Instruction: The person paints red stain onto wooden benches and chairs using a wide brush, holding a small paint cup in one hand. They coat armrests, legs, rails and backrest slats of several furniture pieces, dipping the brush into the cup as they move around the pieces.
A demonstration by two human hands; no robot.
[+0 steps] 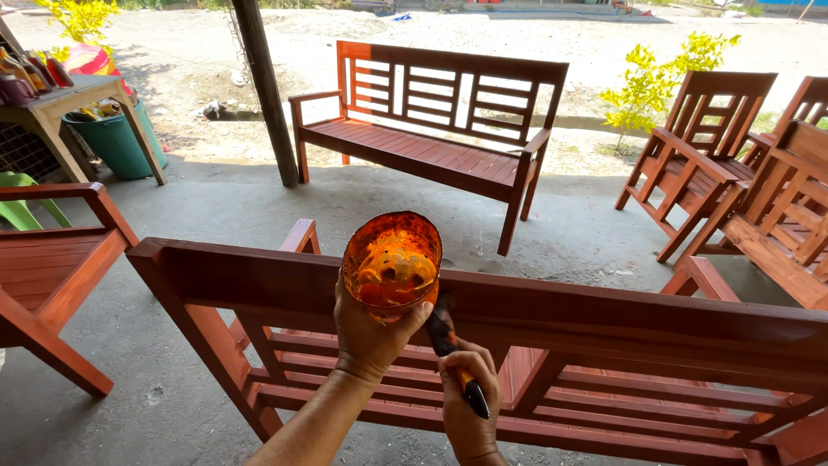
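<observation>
L hand [369,332] grips orange stain cup [392,261]; R hand [467,399] pinches brush [450,349], bristles probably on near bench's top rail [604,315]. Keep cup level, stroke w/ the grain.

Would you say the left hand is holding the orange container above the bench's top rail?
Yes, the left hand grips the orange container from below, raised over the bench's top rail.

Bare grey concrete floor [259,207] carries it all: a red-brown slatted bench [552,345] up close, a second bench [431,129] beyond it. Wooden chairs [699,147] stand at right, a post [267,91] rising between.
</observation>
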